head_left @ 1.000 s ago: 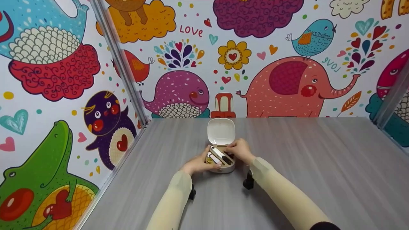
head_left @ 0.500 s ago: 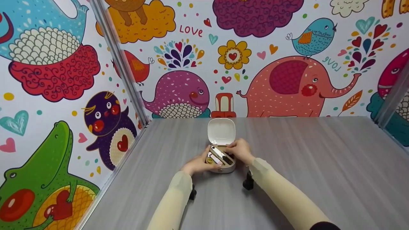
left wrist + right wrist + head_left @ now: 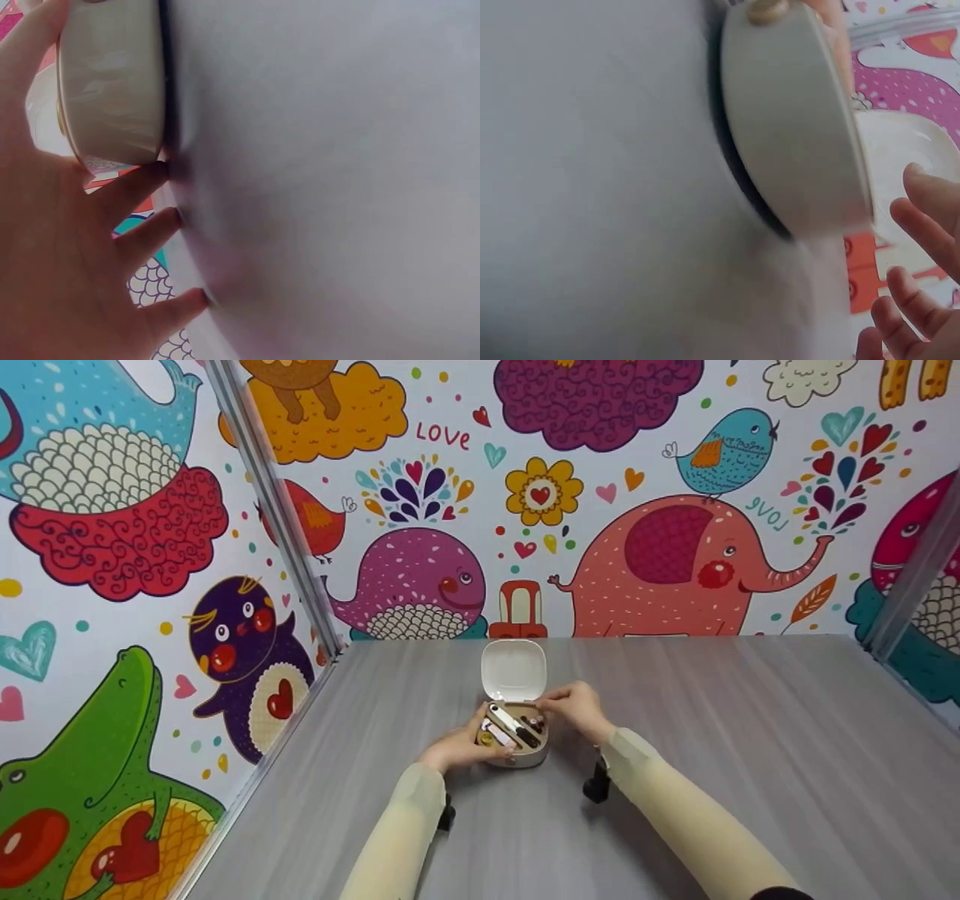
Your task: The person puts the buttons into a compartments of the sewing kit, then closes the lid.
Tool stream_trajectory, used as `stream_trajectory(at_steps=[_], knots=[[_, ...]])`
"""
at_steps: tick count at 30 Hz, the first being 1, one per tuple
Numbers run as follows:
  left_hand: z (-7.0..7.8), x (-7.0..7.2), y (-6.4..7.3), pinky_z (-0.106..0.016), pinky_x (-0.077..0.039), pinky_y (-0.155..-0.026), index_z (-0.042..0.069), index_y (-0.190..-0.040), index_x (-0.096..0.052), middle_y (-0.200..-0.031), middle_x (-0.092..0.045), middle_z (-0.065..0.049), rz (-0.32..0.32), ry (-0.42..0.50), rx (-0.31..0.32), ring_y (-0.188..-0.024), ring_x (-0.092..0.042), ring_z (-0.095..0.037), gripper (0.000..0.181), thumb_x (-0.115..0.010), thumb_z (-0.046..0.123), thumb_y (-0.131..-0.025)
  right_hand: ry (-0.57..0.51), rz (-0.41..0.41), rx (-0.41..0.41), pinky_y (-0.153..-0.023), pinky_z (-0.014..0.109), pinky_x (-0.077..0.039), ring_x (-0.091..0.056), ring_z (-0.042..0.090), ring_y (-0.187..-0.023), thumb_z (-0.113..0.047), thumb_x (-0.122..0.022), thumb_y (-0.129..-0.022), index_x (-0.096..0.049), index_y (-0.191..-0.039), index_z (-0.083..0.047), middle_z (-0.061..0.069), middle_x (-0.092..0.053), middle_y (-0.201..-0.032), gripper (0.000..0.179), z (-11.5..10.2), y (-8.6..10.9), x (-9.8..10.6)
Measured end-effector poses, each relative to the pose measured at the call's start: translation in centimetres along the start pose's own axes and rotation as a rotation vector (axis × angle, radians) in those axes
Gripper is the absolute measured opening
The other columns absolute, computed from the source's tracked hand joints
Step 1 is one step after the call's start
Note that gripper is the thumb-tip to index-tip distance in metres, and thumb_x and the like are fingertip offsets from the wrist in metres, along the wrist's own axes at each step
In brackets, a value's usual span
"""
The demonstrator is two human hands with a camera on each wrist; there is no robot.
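Observation:
A small white box (image 3: 523, 761) with rounded corners stands on the table, its white lid (image 3: 514, 669) raised at the back. Inside are a long white-and-black tool (image 3: 513, 725), a pale pinkish-white piece (image 3: 498, 733), a small round yellow item (image 3: 487, 739) and several small dark reddish-brown pieces (image 3: 533, 722). Their exact kinds are too small to tell. My left hand (image 3: 459, 748) holds the box at its left side, thumb at the front, other fingers spread behind. My right hand (image 3: 577, 707) is at the back right rim, with nothing visible between thumb and forefinger in the right wrist view.
The grey table (image 3: 675, 720) extends to both sides of the box. Behind it rises a wall (image 3: 525, 510) printed with cartoon animals, and another printed panel (image 3: 247, 660) borders the left side. A metal post (image 3: 274, 510) stands at the corner between them.
My right hand has drawn back a little to the right, out of the box's right compartment, uncovering the small dark pieces. My left hand keeps its hold, and the head view has shifted slightly.

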State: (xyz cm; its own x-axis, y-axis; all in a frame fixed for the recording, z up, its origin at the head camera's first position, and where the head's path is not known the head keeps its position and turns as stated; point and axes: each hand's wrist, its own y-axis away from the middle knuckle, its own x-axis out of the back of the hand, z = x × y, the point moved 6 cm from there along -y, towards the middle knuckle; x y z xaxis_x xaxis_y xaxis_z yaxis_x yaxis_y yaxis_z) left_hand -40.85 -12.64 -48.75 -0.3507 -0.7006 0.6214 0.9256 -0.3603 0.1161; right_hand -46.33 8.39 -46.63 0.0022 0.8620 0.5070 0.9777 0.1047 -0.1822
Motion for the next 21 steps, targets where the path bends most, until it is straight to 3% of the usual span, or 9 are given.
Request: stream_trajectory(at_steps=[6,13,21], knots=[[-0.3,0.0,0.0,-0.052,-0.030,-0.107,0.013,-0.157,-0.005,-0.151,-0.031,-0.024,-0.009,0.009,0.034,-0.133,-0.036,-0.039,0.110,-0.075,0.049,-0.080,-0.041,0.013,-0.060,-0.051,0.026,-0.046,-0.062,0.029,-0.064,-0.016,-0.078,-0.081,-0.077,-0.088,0.002,0.018,-0.071,-0.083,0.020,2.0,1.0,3.5],[-0.5,0.4,0.0,-0.053,-0.028,-0.108,0.010,-0.157,-0.004,-0.153,-0.027,-0.025,-0.005,0.035,0.016,-0.135,-0.032,-0.039,0.110,-0.075,0.045,-0.081,-0.100,-0.036,-0.121,-0.057,0.028,-0.045,-0.054,0.017,-0.066,-0.015,-0.075,-0.085,-0.075,-0.096,0.005,0.016,-0.071,-0.090,0.022,4.5,2.2,6.2],[-0.2,0.0,-0.3,-0.052,-0.029,-0.107,0.008,-0.156,-0.004,-0.152,-0.028,-0.027,-0.015,0.021,-0.020,-0.133,-0.034,-0.040,0.111,-0.076,0.043,-0.080,-0.025,-0.024,-0.033,-0.064,0.021,-0.045,-0.055,0.008,-0.075,-0.007,-0.074,-0.083,-0.074,-0.095,0.009,0.019,-0.072,-0.094,0.020,6.7,4.2,7.7]])
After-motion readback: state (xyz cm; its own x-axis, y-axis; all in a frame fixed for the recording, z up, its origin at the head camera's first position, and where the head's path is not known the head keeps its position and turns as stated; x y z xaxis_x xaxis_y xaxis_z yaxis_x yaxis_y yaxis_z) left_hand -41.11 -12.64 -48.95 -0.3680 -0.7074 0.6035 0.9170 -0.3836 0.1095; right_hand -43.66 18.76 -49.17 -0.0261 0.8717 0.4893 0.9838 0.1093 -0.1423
